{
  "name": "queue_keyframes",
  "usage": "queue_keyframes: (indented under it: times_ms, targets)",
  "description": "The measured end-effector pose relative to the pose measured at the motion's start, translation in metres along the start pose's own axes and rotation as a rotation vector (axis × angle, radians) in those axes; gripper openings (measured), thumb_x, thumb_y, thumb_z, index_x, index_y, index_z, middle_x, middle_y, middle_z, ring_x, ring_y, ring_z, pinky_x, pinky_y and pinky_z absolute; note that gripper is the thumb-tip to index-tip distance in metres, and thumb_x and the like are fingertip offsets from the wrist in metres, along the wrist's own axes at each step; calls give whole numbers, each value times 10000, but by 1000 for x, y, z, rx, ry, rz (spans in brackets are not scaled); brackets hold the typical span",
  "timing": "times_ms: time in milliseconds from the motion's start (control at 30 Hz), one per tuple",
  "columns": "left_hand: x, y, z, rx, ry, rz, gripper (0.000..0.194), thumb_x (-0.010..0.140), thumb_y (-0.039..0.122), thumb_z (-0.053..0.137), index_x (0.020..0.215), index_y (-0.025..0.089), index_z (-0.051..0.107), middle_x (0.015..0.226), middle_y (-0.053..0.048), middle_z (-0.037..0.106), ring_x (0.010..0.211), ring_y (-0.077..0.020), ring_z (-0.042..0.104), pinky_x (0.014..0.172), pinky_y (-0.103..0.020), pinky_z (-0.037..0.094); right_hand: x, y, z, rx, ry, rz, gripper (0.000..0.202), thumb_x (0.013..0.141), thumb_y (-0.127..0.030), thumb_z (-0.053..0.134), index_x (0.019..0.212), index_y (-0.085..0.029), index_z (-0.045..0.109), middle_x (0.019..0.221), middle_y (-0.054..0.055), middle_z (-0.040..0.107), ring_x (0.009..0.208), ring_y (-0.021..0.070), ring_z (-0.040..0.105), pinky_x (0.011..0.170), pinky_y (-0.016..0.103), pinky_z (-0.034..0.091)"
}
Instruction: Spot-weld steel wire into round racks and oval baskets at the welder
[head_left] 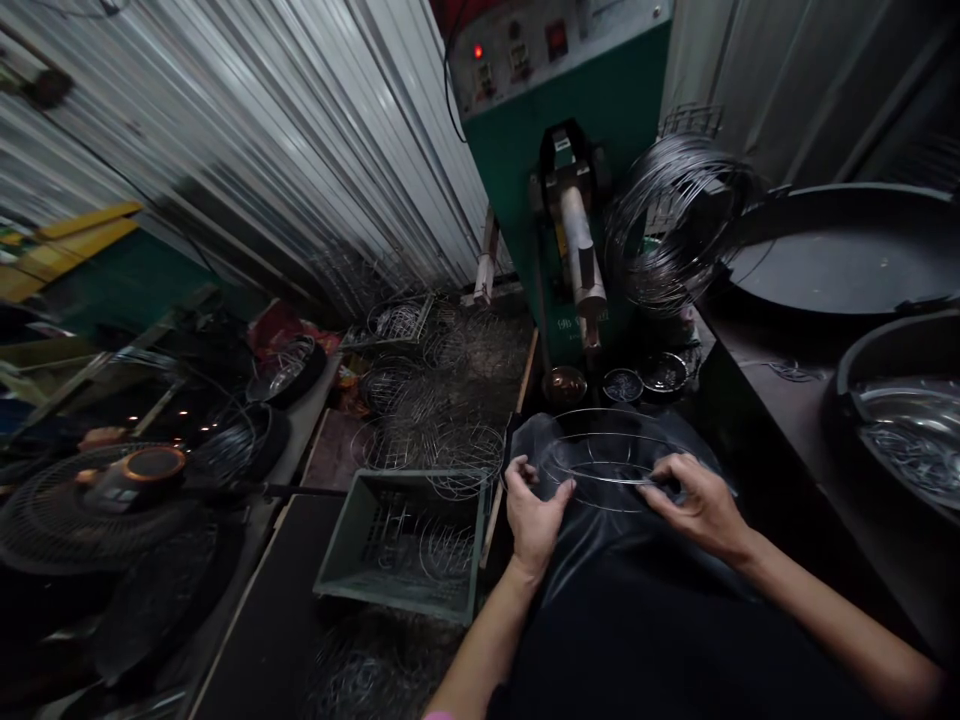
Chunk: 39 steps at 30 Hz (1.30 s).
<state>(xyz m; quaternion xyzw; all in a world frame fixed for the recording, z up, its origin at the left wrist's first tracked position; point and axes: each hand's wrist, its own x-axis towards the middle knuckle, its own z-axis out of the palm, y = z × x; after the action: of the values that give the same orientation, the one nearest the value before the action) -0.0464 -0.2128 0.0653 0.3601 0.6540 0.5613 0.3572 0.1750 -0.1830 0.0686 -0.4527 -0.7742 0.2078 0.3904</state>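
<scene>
Over my lap is a round wire frame [609,481] of thin metal rings, one above another, joined by short curved wires. My left hand [534,515] curves round its left side, the thumb at the lower ring. On the right, my right hand [699,503] pinches the frame's edge between thumb and fingers. A dark, shiny apron [600,560] lies beneath it. Just beyond stands a green machine [504,165] with a thick metal arm [579,240] pointing down toward me. Small bowls [622,386] of metal bits sit below that arm.
A coil of wire [679,225] hangs right of the machine. Large dark pans [847,250] stand on the right-hand bench. To my left are a green crate [409,595] with wire pieces, heaped wire frames [457,390] and a fan [90,500]. Corrugated metal walls [300,110] rise behind.
</scene>
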Motion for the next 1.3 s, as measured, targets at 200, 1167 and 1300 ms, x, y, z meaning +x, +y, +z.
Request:
queue_keyframes:
  times_ms: [200, 1167, 1300]
  targets:
    - [29, -11, -11, 564, -568, 814, 504, 838, 428, 459, 1282, 196, 412, 1295, -143, 468, 1246, -273, 401, 1061, -544, 223, 5, 5, -7, 84, 29, 97, 135, 767, -311, 596, 708, -221, 513, 672, 18, 587, 621, 162, 543, 593, 295, 449]
    - [35, 18, 47, 471, -450, 1018, 294, 672, 384, 684, 820, 188, 524, 1001, -99, 586, 957, -216, 542, 834, -387, 432, 14, 10, -33, 0, 242, -56, 92, 810, -227, 577, 864, -240, 650, 1114, 78, 607, 961, 209, 613, 827, 363, 517]
    - [37, 18, 48, 531, -486, 1032, 256, 695, 398, 666, 847, 206, 595, 1079, -95, 560, 1015, -221, 516, 879, -406, 415, 23, 8, -44, 93, 102, 121, 169, 757, -398, 626, 744, -230, 635, 994, 70, 651, 928, 231, 612, 834, 382, 488]
